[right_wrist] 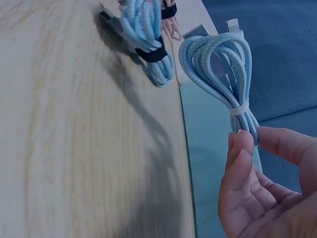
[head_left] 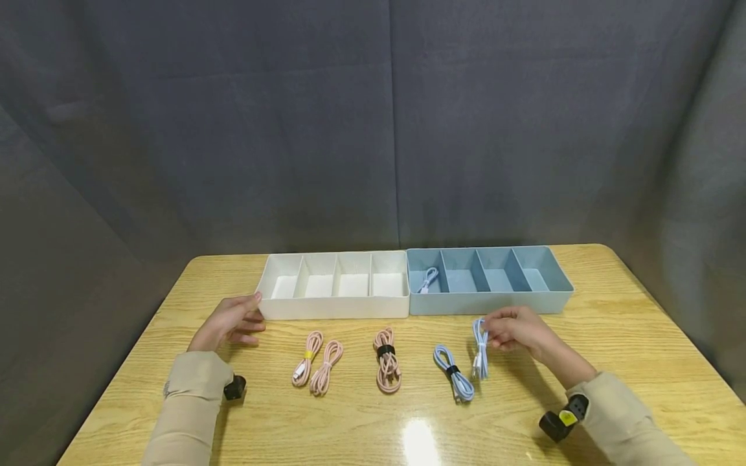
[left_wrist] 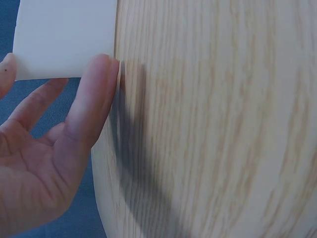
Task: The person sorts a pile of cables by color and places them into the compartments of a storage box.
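My right hand [head_left: 517, 330] pinches one end of a light blue USB cable bundle [head_left: 480, 353] between thumb and fingertips. In the right wrist view, a pale band binds this cable [right_wrist: 239, 99], and its metal plugs show beyond the loops. Another blue cable bundle [head_left: 453, 373], with a black strap, lies on the table just left of it. Over at the white divided box [head_left: 335, 308], my left hand [head_left: 230, 320] touches the front left corner with extended fingers. The left wrist view shows fingertips against the box's end [left_wrist: 64, 39].
Attached in line with the white box is a blue divided box [head_left: 489, 303], a small blue cable [head_left: 429, 279] in its leftmost compartment. Pink cable bundles lie in front: one with a yellow band [head_left: 307, 358], one pale-tied [head_left: 327, 367], one black-strapped [head_left: 387, 360]. A dark curtain [head_left: 280, 142] hangs behind.
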Action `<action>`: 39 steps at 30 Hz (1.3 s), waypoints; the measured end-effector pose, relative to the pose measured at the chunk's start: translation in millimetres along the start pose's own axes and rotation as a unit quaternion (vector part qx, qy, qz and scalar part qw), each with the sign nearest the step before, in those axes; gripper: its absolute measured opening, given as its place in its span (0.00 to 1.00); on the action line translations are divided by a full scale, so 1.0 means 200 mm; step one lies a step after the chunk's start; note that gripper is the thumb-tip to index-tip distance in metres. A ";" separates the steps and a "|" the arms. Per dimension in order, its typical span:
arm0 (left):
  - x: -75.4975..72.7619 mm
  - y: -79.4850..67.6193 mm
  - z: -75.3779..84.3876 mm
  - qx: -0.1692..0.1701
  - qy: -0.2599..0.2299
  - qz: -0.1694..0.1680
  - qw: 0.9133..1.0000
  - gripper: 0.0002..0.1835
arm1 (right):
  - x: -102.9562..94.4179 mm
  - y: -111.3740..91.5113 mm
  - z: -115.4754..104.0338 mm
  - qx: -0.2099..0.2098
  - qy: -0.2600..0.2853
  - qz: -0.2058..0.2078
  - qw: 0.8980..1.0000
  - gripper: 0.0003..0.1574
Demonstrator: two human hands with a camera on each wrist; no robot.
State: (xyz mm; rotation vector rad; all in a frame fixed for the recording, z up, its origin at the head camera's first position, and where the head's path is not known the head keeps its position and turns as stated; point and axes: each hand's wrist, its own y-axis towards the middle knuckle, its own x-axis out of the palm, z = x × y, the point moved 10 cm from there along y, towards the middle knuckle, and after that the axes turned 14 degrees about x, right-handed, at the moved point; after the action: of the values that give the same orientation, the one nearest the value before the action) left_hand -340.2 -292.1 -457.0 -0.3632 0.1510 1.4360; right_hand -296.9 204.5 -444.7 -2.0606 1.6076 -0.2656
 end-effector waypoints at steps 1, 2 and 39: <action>0.00 0.00 0.00 0.000 0.000 0.000 1.000 0.39 | 0.00 0.00 -0.01 -0.001 0.001 -0.002 1.000 0.17; 0.00 0.00 0.00 0.000 0.000 0.000 1.000 0.39 | 0.00 0.00 -0.02 -0.003 0.002 -0.002 1.000 0.17; 0.00 -0.02 0.01 -0.004 -0.011 -0.010 1.000 0.41 | -0.14 0.04 -0.34 -0.017 0.047 0.030 0.998 0.26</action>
State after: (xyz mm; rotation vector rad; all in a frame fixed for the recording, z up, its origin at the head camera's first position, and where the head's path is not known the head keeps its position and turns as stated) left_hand -336.1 -291.3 -455.1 -0.3545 0.1228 1.4211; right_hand -342.9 211.1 -386.8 -2.0497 1.7380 -0.3199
